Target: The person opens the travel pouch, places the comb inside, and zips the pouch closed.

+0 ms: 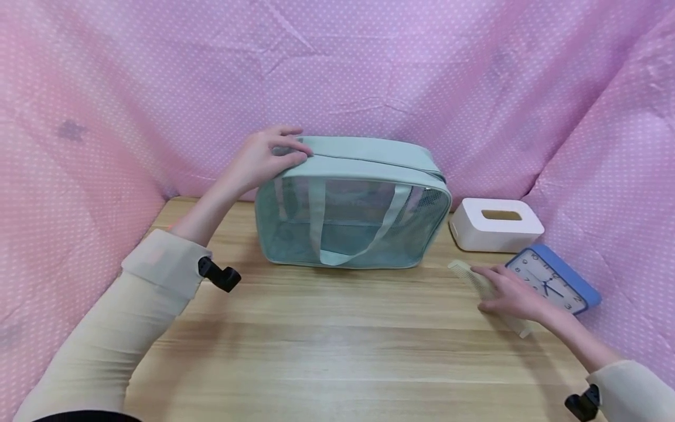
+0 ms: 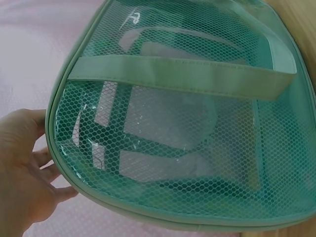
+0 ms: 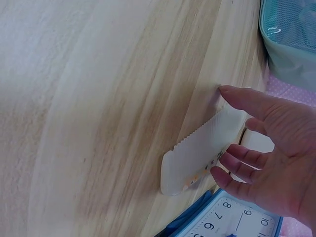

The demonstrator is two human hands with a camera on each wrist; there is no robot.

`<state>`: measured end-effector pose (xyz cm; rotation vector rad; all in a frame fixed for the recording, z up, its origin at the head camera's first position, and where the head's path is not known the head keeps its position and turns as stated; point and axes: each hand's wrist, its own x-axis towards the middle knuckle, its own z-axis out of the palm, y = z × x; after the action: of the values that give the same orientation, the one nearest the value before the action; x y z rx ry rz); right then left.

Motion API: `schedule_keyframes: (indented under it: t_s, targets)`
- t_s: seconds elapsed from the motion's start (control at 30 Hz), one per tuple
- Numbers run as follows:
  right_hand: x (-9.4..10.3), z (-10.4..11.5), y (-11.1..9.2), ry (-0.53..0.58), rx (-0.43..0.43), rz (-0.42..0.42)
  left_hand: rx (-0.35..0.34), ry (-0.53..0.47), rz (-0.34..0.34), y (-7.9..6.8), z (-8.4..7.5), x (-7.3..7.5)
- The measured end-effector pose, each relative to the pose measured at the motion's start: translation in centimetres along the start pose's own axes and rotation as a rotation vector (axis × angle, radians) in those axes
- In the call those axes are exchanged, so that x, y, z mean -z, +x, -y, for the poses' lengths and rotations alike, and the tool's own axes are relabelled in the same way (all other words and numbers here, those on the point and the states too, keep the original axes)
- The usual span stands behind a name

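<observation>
A mint-green bag [image 1: 364,225] with see-through mesh sides and a strap handle stands upright on the table. My left hand [image 1: 269,153] rests on its top left corner, fingers lying over the top panel. In the left wrist view, that hand [image 2: 27,170] touches the bag's edge beside the clear mesh front [image 2: 163,133]. At the right, a cream comb [image 3: 197,155] with a small printed pattern lies on the wood. Over it hovers my right hand [image 1: 508,293], thumb and fingers spread to either side of the comb, not closed on it.
A blue-framed square clock [image 1: 548,281] lies face up right beside the right hand. Behind it sits a white tissue box [image 1: 501,231] with an oval slot. Pink dotted cloth [image 1: 337,70] hangs around the back and sides of the wooden table [image 1: 327,328].
</observation>
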<state>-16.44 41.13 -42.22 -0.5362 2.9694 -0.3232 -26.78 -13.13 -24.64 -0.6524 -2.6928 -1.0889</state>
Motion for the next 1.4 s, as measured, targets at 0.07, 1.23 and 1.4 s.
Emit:
schedule_keyframes:
  t_s: [0.07,1.23,1.4]
  targets:
    - [0.1,-0.1,-0.2,-0.003,-0.008,0.002,0.017,0.002,0.036,0.3,0.0,0.1]
    - [0.2,-0.5,-0.8,-0.018,-0.052,0.007,0.058,0.257,0.452,3.0,-0.6,1.2]
    - [0.0,-0.5,-0.8,-0.02,-0.064,0.009,0.044,0.236,0.447,3.1,-0.8,1.3]
